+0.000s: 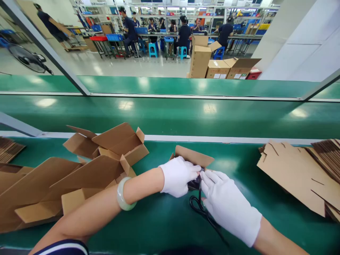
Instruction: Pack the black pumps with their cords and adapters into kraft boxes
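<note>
In front of me a small cardboard box [195, 156] stands with its flap raised. A dark corded device [193, 185] is at its near side, mostly covered by my hands, so I cannot tell its kind or how far inside it sits. My left hand [179, 176], in a white glove, curls over the device from the left. My right hand [228, 205], also gloved, has its fingers together against the device's right side, fingertips near the left ones. A bundled black cord [198, 204] hangs from the device and trails on the green surface beneath my right hand.
Several opened cardboard boxes [92, 173] crowd the left. Flat cardboard sheets [294, 171] are stacked at right, with more cardboard [9, 148] at far left. A white rail [186, 138] crosses behind the small box. Beyond the green bench [164, 115], people sit at workstations.
</note>
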